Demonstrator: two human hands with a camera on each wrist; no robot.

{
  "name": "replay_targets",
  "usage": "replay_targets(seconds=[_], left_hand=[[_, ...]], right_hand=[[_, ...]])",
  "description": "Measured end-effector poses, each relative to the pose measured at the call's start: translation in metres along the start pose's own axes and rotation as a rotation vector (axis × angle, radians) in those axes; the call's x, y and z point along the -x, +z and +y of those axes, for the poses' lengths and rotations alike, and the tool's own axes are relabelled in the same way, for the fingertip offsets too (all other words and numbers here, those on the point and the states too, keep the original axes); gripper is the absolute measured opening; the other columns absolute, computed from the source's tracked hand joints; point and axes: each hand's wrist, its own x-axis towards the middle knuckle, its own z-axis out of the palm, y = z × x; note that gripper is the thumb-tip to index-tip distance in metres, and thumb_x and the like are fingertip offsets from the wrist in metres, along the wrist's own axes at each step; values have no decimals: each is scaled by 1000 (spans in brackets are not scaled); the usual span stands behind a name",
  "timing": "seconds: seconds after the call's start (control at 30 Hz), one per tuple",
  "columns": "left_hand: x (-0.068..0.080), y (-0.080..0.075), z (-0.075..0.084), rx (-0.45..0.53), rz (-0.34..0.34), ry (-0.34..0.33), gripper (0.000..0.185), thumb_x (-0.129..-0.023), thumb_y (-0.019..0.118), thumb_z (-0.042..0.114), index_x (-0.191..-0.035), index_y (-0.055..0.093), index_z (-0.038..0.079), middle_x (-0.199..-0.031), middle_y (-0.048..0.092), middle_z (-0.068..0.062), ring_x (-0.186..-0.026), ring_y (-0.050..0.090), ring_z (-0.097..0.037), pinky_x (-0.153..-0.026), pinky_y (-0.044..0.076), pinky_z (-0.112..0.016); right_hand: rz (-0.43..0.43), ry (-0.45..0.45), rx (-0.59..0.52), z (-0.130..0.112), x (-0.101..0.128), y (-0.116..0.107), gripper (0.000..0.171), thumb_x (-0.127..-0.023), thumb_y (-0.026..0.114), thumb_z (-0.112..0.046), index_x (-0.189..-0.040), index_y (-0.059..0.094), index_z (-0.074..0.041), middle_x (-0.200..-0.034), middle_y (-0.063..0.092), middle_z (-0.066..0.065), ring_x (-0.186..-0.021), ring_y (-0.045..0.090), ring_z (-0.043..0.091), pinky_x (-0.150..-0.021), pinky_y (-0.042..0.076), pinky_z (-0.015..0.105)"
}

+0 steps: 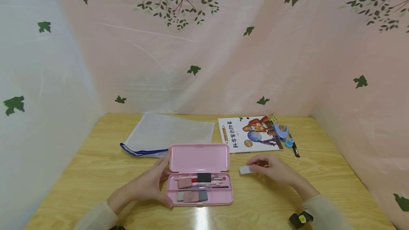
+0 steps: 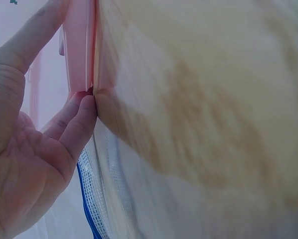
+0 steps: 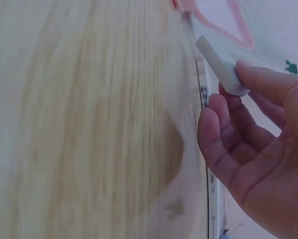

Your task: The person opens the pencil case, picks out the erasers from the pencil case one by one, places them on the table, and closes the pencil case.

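Eraser hanging just right of the open pencil case

The right hand (image 1: 276, 169) pinches a white eraser (image 1: 246, 169), long axis sideways, in the lower middle of the frame, near the pink pencil case (image 1: 199, 175) on the counter (image 1: 96, 173). The left hand (image 1: 145, 185) clasps the case's left edge. The book (image 1: 249, 134) cover's print isn't readable here.

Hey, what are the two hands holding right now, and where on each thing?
The right hand pinches a white eraser by one end. The left hand grips the open pink pencil case at its left edge.
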Motion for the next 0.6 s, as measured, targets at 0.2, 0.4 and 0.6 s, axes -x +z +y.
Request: replay_targets(seconds=[0.2,0.4,0.6], left_hand=[[-2,1,3,14,-4,1,150,-62,99,36,-163,-11,23,-150,28,-16,-122,60,-22,-108,46,-37],[-2,2,2,19,-4,3,150,-62,99,36,-163,-11,23,-152,26,-17,-122,59,-24,-108,46,-37],[1,2,-2,1,6,3,150,-61,98,38,-163,-11,24,-152,26,-17,-121,59,-23,-107,47,-37]], right_hand=[[19,153,-56,15,3,-18,29,-100,67,-25,-119,71,-3,-103,68,9,-76,61,21,-62,57,28],[35,197,-48,20,3,-22,28,-99,67,-21,-118,70,0,-97,68,8,-71,59,19,-58,55,27],[57,203,-29,17,1,-16,26,-99,68,-20,-116,71,-2,-94,66,6,-69,57,19,-54,53,27]])
